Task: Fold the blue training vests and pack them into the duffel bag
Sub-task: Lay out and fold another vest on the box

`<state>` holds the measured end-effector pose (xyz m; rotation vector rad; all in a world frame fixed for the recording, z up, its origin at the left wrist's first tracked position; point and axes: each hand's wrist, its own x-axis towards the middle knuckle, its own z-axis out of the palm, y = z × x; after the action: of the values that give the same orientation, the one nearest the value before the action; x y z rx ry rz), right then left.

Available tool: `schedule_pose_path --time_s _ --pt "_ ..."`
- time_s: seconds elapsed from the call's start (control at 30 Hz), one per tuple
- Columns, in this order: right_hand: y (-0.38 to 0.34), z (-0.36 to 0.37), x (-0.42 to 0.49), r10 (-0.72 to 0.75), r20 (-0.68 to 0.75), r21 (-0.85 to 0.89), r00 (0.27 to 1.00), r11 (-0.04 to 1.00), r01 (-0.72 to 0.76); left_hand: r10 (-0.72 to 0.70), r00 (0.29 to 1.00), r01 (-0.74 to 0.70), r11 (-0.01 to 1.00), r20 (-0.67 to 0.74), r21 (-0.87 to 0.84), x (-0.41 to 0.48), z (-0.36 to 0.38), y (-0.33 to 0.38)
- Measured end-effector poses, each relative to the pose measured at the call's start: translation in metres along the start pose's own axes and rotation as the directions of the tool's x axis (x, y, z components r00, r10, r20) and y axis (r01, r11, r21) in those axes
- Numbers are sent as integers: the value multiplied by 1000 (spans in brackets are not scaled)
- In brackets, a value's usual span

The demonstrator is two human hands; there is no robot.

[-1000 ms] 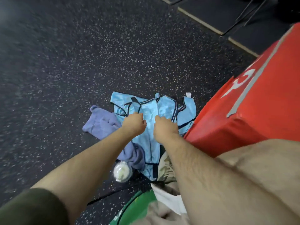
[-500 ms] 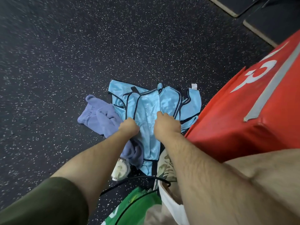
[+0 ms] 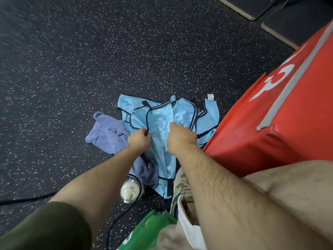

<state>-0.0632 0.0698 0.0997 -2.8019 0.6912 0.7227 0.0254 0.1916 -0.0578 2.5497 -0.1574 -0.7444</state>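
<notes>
A pile of light blue training vests (image 3: 162, 121) with dark trim lies on the speckled black floor in the middle of the head view. The top vest runs lengthwise toward me, its hem near my shoe. My left hand (image 3: 138, 139) pinches the vest's left edge at the dark trim. My right hand (image 3: 180, 137) grips the fabric a little to the right, knuckles up. A green bag (image 3: 149, 230) shows at the bottom edge, partly hidden by my leg.
A purple towel (image 3: 108, 134) lies crumpled left of the vests and under their edge. A clear bottle (image 3: 130, 191) stands near my camouflage shoe (image 3: 180, 188). A big red padded block (image 3: 281, 114) fills the right. A black cable (image 3: 115, 221) crosses the floor.
Both hands have slid slightly toward me along the top vest and apart from each other. The camera has tipped down a little, so the vests sit lower in view.
</notes>
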Motion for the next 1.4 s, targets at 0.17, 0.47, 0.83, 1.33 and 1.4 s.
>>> schedule_pose_path --time_s 0.17,0.47,0.83,1.33,1.4 --pt "1 -23 2 -77 -50 56 996 995 80 455 890 -447 884 30 -134 -14 -47 43" --pt "20 -121 -7 -320 -364 149 875 907 393 862 506 -857 508 44 -84 -72 -174 138" --pt "83 -271 -101 13 -778 411 628 767 493 807 468 -809 556 -361 194 -175 -287 264" --pt "277 -456 -303 235 -947 286 219 927 241 884 36 -843 277 -467 461 -357 -370 536" --pt "308 -462 -327 283 -927 329 246 930 167 895 49 -847 272 -444 456 -369 -365 557"
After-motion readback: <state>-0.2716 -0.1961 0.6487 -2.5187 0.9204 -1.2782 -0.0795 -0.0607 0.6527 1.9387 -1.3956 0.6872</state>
